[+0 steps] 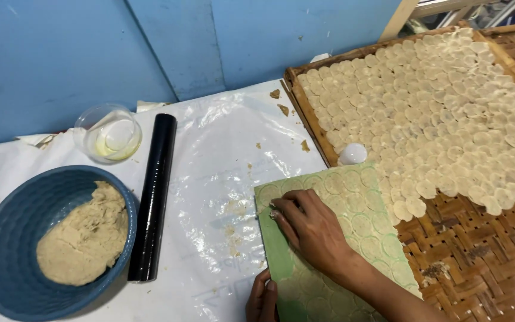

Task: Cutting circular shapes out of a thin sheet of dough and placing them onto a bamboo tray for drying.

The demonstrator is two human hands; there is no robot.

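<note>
Thin, soft dough rounds (353, 223) stuck flat on the green board (281, 262), likely limp and tearable; best lifted by an edge. Right hand (314, 229) on the board, fingertips pinched narrowly at a round near its left corner. Left hand (262, 298) gripping the board's near left edge.

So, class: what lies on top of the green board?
Thin dough rounds cover the green board. The right hand presses on them, hiding some. The left hand grips the board's near edge.

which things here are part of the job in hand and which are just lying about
In use: right hand, left hand, green board of thin dough rounds, woven bamboo tray of pale discs.

Lying about: black rolling pin, blue bowl of dough, clear oil cup.
</note>
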